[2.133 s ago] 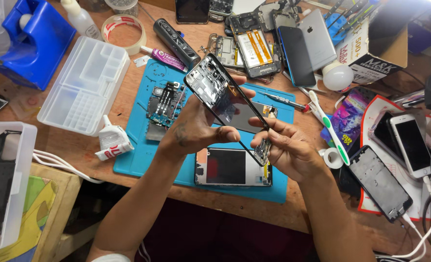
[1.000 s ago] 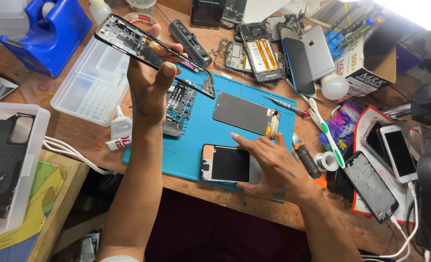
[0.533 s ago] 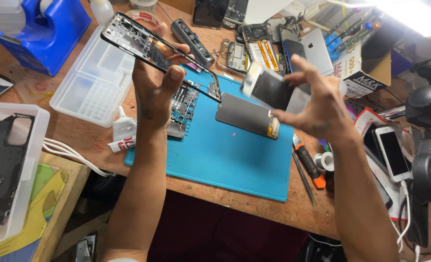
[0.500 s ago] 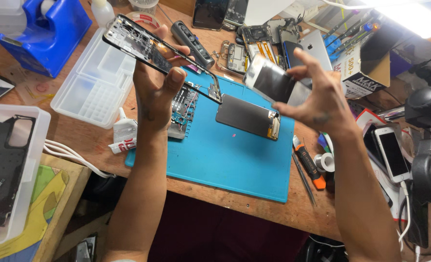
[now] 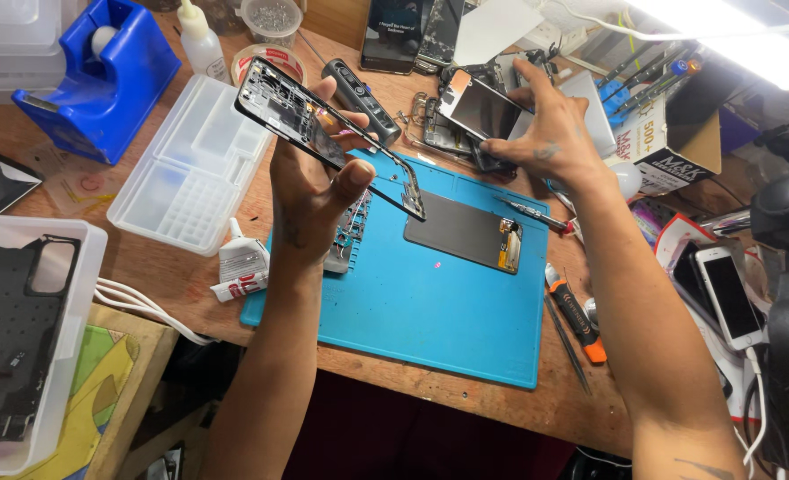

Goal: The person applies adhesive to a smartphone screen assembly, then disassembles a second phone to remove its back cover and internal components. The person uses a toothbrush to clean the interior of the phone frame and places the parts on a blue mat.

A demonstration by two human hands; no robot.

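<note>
My left hand (image 5: 310, 182) holds a black phone frame (image 5: 323, 133) up above the blue work mat (image 5: 430, 302), tilted with its inner side toward me. Reaching to the back of the table, my right hand (image 5: 550, 133) grips a phone with a dark screen (image 5: 479, 107) over a pile of phone parts. A dark screen panel (image 5: 461, 231) with an orange flex end lies flat on the mat. Partly hidden under my left hand, an opened phone body (image 5: 345, 240) rests at the mat's left edge.
A clear plastic organiser box (image 5: 190, 164) and a blue tape dispenser (image 5: 101, 84) stand at the left. A glue tube (image 5: 234, 271) lies beside the mat. A screwdriver (image 5: 532, 212) and an orange-tipped tool (image 5: 576, 313) lie at the mat's right. White phones (image 5: 723, 293) lie far right.
My right hand picked the dark-screened phone off the mat's front and carried it up and back to the parts pile. My left hand lifted the frame and keeps it raised.
</note>
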